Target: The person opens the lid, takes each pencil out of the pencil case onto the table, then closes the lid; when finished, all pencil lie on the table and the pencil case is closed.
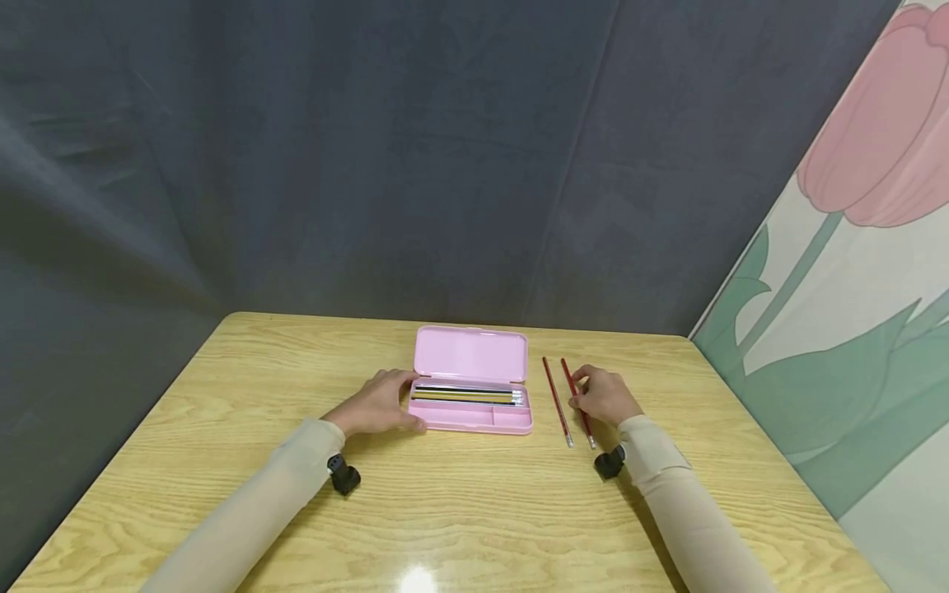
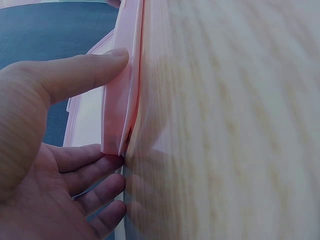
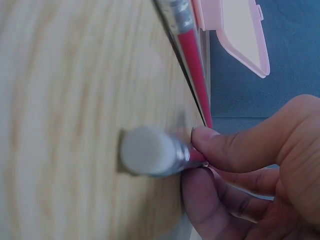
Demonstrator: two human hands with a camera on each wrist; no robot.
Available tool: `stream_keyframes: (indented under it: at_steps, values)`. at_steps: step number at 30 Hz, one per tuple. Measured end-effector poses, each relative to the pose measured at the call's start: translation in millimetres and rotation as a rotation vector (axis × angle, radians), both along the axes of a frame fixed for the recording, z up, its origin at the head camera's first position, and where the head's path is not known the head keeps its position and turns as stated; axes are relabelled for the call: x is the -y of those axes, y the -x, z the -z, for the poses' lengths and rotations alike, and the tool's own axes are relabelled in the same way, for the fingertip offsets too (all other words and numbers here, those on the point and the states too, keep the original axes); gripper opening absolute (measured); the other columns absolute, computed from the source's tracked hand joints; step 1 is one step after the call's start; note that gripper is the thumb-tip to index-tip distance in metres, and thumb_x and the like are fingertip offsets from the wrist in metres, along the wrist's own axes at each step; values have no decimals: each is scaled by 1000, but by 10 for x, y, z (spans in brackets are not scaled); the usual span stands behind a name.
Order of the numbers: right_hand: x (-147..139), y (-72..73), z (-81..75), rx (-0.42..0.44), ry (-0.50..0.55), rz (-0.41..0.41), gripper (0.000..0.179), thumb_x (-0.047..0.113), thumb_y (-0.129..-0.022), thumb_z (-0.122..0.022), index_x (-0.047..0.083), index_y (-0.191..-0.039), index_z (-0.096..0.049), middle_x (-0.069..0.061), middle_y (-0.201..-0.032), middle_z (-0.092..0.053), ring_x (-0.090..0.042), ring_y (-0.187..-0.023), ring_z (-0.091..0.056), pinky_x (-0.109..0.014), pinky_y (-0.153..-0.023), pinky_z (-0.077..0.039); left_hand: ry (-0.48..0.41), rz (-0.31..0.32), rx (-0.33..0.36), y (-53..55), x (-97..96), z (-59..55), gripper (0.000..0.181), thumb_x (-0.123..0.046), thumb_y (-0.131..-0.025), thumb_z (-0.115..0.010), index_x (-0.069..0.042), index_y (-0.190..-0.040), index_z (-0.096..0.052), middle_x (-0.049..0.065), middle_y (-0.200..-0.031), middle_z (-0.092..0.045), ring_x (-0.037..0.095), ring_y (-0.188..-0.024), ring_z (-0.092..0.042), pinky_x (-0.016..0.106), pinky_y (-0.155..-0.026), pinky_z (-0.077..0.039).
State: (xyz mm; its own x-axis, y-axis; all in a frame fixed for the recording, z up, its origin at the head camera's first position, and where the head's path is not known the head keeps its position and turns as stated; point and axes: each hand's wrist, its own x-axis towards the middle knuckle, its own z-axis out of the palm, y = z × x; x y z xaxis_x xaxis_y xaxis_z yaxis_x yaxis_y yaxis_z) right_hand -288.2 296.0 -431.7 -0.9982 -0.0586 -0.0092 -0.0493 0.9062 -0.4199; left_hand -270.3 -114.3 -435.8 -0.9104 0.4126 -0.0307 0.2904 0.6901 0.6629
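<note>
A pink pencil case (image 1: pixel 470 418) lies with its lid (image 1: pixel 470 354) raised at the back. Inside it are several dark-and-yellow striped pencils (image 1: pixel 463 396) with pale ends. My left hand (image 1: pixel 376 405) holds the case by its left end; in the left wrist view the thumb (image 2: pixel 95 72) lies against the front wall and the fingers touch the end. Right of the case, my right hand (image 1: pixel 604 397) pinches a red pencil (image 3: pixel 196 156) between thumb and fingertips, its white eraser end toward the right wrist camera. A second red pencil (image 1: pixel 556 399) lies just left of it.
Everything stands on a light wood-grain table (image 1: pixel 445 511). A dark curtain (image 1: pixel 385 165) hangs behind its far edge and down the left side. On the right is a wall (image 1: pixel 853 329) painted with tulips.
</note>
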Motion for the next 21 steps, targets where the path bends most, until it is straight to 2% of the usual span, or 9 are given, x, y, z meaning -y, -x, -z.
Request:
stream_keyframes:
  at_steps: [6,9,13,15,17,19,21]
  values:
    - [-31,-22,-71,-13,52,0,45,20,-89,-75,0,-127,-61,-7,-88,-72,-12,-65,-64,-28,-63,-51,4,4,-10,-10,-10,5,94,-42,-77,-88,-7,-153,-43,15,-157,-45,36,-145,-37,56,-120,-33]
    - [-58,-38,-151,-120,102,-3,40,20,-92,-72,-2,-123,-62,-8,-89,-71,-15,-69,-65,-31,-66,-53,6,3,-7,-8,-15,12,94,-42,-77,-88,-8,-153,-43,15,-157,-44,36,-145,-37,57,-119,-33]
    - [-47,-35,-312,-329,211,18,28,18,-94,-70,3,-118,-66,-11,-99,-71,-22,-87,-67,-35,-77,-56,0,-2,-7,6,-18,6,94,-41,-76,-88,-9,-153,-43,14,-157,-44,35,-145,-38,58,-119,-34]
    - [-12,-27,-403,-397,286,27,26,18,-95,-70,6,-118,-66,-12,-105,-71,-23,-95,-68,-30,-82,-57,3,0,-12,12,-22,-2,94,-41,-76,-88,-9,-152,-43,14,-157,-45,35,-144,-38,58,-118,-34]
    - [43,-21,-489,-444,346,22,27,18,-95,-71,7,-119,-66,-12,-109,-72,-20,-99,-68,-20,-84,-56,5,2,-14,13,-28,-11,93,-41,-76,-88,-9,-152,-44,14,-156,-45,35,-144,-39,57,-118,-35]
    - [118,-9,-556,-474,408,4,28,16,-93,-73,7,-119,-67,-13,-110,-72,-14,-97,-67,-10,-83,-53,4,4,-13,10,-35,-19,93,-41,-76,-88,-9,-152,-44,13,-156,-46,35,-144,-39,57,-118,-35]
    - [211,4,-604,-497,454,-20,30,14,-92,-74,4,-120,-67,-15,-111,-73,-15,-98,-68,-4,-82,-49,4,4,-14,6,-42,-25,92,-40,-76,-88,-9,-151,-45,13,-155,-47,35,-143,-39,57,-118,-35]
